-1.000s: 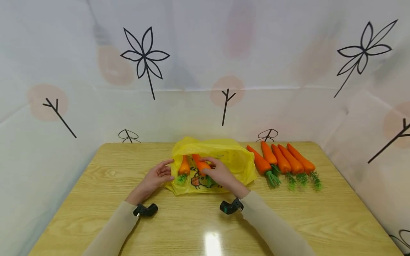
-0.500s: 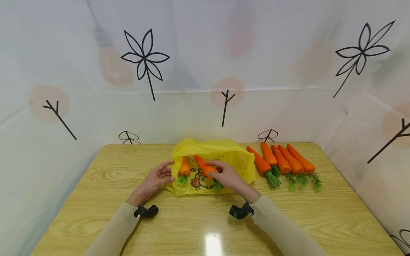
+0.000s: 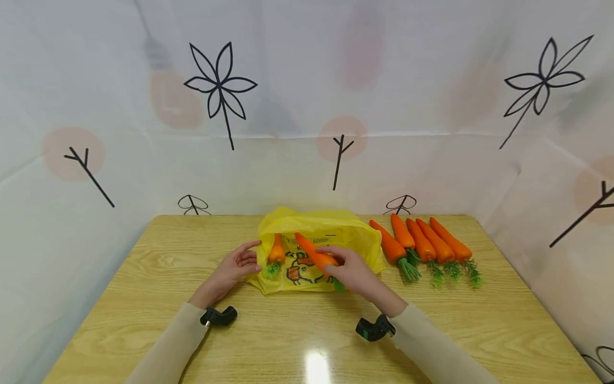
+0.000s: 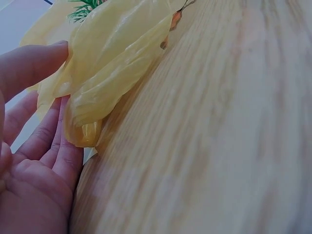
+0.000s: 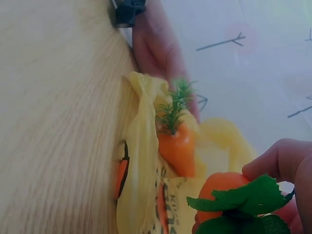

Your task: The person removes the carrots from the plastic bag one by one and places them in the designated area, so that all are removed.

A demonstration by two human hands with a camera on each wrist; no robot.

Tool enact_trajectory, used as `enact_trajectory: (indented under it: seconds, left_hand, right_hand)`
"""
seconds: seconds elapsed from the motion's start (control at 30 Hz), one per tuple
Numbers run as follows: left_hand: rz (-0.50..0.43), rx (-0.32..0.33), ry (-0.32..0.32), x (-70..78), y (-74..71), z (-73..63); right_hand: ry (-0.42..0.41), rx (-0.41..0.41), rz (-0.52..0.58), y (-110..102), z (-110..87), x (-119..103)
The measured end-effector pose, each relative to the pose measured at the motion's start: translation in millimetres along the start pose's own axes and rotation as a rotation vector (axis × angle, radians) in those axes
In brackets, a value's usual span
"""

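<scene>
My right hand grips a toy carrot by its thick end, over the front of the yellow plastic bag. Its tip points up and left into the bag's mouth. In the right wrist view, the held carrot shows green cloth leaves close to the thumb. Another toy carrot with feathery green top lies in the bag's left side. My left hand holds the bag's left edge, with thumb and fingers around the bunched plastic in the left wrist view.
Several toy carrots lie side by side to the right of the bag, tips toward the back, green tops toward me. The wooden table ends at a patterned cloth backdrop.
My right hand has moved right and slightly toward me with the carrot, uncovering more of the bag's printed drawing. The left hand has stayed at the bag's left edge.
</scene>
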State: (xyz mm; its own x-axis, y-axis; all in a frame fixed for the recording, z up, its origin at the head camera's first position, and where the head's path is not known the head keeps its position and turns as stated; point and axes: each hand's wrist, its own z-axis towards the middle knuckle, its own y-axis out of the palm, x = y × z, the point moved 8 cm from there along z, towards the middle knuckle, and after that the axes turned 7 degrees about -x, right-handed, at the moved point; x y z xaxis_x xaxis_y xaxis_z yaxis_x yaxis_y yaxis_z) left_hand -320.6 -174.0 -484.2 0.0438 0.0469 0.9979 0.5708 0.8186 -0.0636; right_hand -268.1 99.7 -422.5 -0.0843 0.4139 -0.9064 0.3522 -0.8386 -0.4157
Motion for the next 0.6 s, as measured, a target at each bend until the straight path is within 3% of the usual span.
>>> enact_trajectory:
  seconds: [0.6]
  left_hand:
    - [0.011,0.002,-0.004,-2.6,-1.7,-0.5]
  right_hand:
    - [-0.005,-0.035,-0.038,-22.9,-27.6,-1.6]
